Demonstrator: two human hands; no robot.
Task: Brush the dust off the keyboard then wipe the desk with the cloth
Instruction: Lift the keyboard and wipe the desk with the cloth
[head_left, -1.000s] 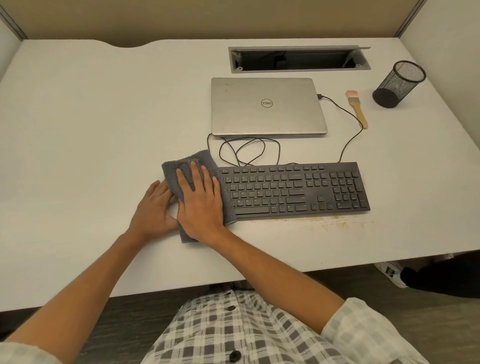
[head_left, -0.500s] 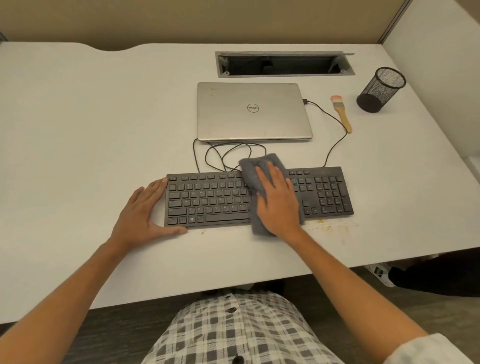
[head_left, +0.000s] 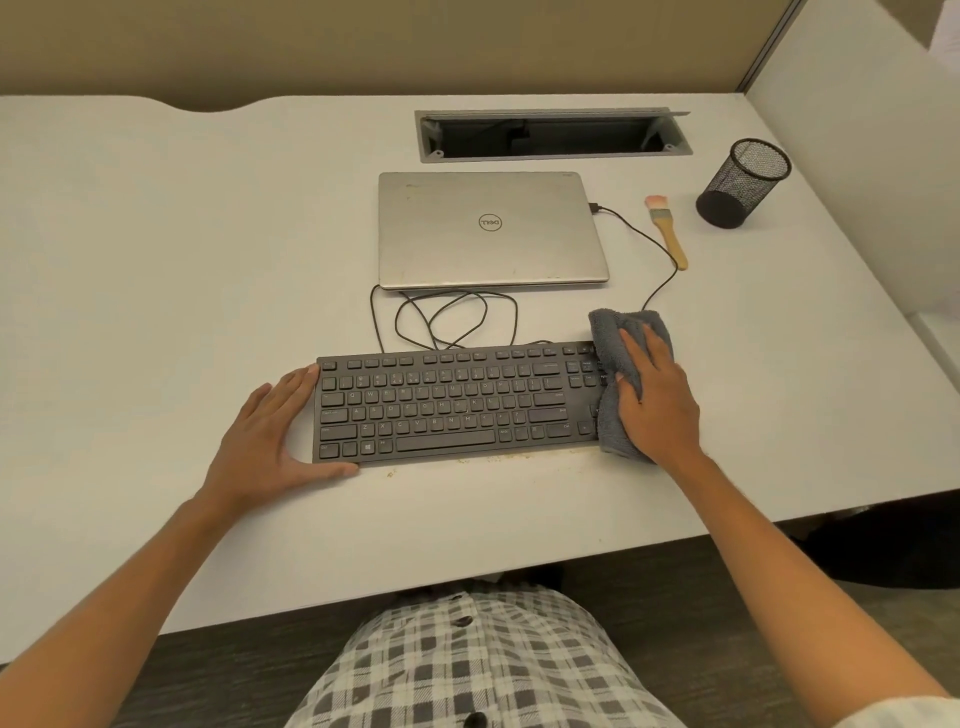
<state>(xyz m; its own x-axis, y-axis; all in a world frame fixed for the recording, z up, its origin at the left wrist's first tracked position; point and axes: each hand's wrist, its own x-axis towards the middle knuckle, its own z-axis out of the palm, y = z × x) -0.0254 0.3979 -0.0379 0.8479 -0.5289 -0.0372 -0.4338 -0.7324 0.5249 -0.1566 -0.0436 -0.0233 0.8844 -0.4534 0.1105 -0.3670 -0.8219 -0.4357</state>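
Two hands at work, near to far. L hand (head_left: 270, 441) lies flat, fingers straight, bracing the keyboard (head_left: 452, 405) at its left end. R hand (head_left: 657, 400) presses the cloth (head_left: 613, 332), fingers extended on top, now over the keyboard's right end; half a sec ago it sat mid-board, so the pass ran rightward. Crumbs (head_left: 493, 458) remain along the front edge: desk (head_left: 156, 260) wipe pending. Brush (head_left: 667, 231) lies farther back, beside the laptop (head_left: 491, 228).
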